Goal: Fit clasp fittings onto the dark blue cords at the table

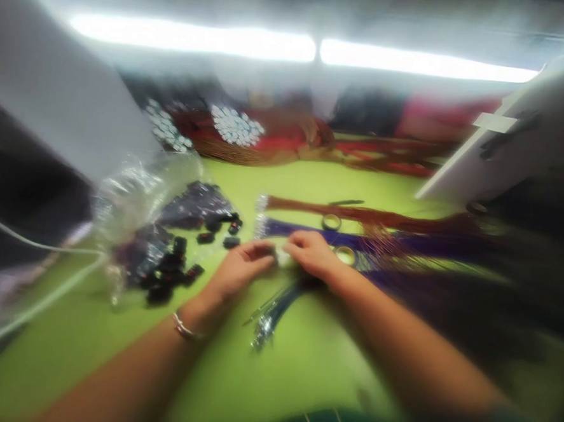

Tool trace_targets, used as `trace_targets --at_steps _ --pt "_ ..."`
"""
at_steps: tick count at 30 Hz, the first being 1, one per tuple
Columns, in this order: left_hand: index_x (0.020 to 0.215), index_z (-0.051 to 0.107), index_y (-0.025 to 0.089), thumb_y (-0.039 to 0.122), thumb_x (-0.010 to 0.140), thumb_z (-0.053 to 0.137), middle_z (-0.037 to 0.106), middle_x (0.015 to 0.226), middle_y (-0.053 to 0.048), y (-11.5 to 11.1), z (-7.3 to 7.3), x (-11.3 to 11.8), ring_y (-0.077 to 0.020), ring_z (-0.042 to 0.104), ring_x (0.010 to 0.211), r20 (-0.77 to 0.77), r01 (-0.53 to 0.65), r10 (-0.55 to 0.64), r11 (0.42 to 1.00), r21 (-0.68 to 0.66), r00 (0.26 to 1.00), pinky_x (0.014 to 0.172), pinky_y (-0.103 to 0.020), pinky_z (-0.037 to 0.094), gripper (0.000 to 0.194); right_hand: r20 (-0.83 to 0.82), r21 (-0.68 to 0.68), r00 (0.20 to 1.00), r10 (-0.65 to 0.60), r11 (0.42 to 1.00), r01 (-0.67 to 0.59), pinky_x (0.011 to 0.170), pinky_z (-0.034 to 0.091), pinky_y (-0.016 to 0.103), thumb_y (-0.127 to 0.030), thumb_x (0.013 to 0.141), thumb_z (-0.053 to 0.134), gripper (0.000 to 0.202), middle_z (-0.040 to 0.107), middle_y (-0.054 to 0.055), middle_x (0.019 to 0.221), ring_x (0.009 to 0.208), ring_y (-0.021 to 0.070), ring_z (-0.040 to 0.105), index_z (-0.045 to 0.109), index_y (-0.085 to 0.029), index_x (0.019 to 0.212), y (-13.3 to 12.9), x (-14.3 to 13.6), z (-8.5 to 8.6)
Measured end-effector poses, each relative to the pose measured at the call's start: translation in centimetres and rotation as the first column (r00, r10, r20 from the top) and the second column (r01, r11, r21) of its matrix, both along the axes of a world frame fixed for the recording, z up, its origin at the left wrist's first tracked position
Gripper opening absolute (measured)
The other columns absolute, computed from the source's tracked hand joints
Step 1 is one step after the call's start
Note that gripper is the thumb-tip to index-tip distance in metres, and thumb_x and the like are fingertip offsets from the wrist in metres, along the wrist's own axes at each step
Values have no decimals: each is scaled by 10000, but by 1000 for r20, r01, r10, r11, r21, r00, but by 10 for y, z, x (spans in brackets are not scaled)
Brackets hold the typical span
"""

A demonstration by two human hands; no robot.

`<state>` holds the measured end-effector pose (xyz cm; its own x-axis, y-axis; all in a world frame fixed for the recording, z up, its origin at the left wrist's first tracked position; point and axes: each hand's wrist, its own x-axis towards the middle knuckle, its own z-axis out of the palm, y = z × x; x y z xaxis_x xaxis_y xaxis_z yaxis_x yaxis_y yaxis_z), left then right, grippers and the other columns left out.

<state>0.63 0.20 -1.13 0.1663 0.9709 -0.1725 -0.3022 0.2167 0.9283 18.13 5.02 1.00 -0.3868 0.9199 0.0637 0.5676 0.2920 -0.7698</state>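
Note:
My left hand (pixel 240 269), with a bracelet at the wrist, is closed in a pinch; a small dark edge shows at its fingertips. Facing it, my right hand (pixel 313 256) is closed too, thumb and fingers pressed together. A small whitish piece (pixel 283 257) shows between the two sets of fingertips, too blurred to name. Below the right hand, a bundle of dark wires (pixel 281 303) with shiny metal ends lies on the green table (pixel 271 388). Behind the hands lie a purple wire bundle (pixel 300 230) and a brown wire bundle (pixel 311 206), both with pale ends at the left.
Left of my hands, black connectors (pixel 178 255) spill from a clear plastic bag (pixel 140 189). Two tape rolls, one yellowish roll (pixel 345 255) and one darker roll (pixel 331 222), are by the wires. Red and brown wire bundles (pixel 277 137) lie at the back. Grey panels stand both sides.

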Motion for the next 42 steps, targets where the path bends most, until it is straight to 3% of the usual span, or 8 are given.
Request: trace_targets --at_steps 10,17,23,29,34,38,40,42 --pt "934 709 149 213 619 785 720 882 -83 0 1 3 -185 657 780 -65 28 -23 997 77 998 750 -285 518 330 -40 -38 999 30 999 -31 550 333 190 -222 782 563 182 551 -26 591 578 74 448 612 -125 636 -4 -4 -3" --pt "955 687 147 199 656 757 708 891 -81 0 0 -1 -179 649 778 -74 101 -98 994 30 992 747 -302 525 312 -83 -61 995 57 996 -62 554 345 190 -227 777 576 180 530 -28 589 576 72 442 604 -126 630 -7 -4 -1" --pt "1243 541 230 247 746 671 618 1162 -92 2 6 0 -209 578 1049 -160 23 14 973 228 987 930 -353 445 514 -220 14 974 -56 998 61 549 367 197 -287 768 584 208 550 -19 586 564 75 457 599 -131 632 -6 18 35" --pt "1161 624 213 302 707 662 567 1269 -94 14 -9 -11 -296 447 1222 -617 52 215 922 384 757 1092 -417 235 464 -340 -34 913 -225 973 227 431 324 194 -425 743 622 265 552 -22 582 447 59 402 616 -165 794 -13 99 87" --pt "1208 587 183 350 757 593 570 1268 -113 22 -19 -19 -309 487 1177 -733 182 230 881 436 640 1054 -438 298 481 -291 24 884 -366 921 390 539 426 275 -432 769 512 273 615 59 729 606 145 551 627 -188 815 -42 216 88" --pt "1162 624 198 353 754 608 594 1241 -93 22 -19 -21 -292 496 1167 -671 125 218 897 424 709 1061 -434 292 437 249 -41 934 -257 961 275 715 464 366 -491 774 485 347 650 111 764 725 214 596 673 -203 729 -71 276 59" --pt "1140 639 189 361 761 612 619 1198 -94 21 -17 -21 -268 527 1130 -560 39 182 932 359 808 1044 -417 323 417 440 40 876 -196 979 199 821 447 408 -544 749 518 367 666 121 847 835 246 604 695 -222 749 -78 283 46" --pt "1094 659 168 368 750 633 653 1125 -106 21 -11 -23 -238 579 1042 -391 -90 196 958 273 900 995 -391 386 399 490 159 846 -211 976 151 880 425 418 -610 738 509 422 661 132 938 922 255 597 710 -244 804 -81 279 43"
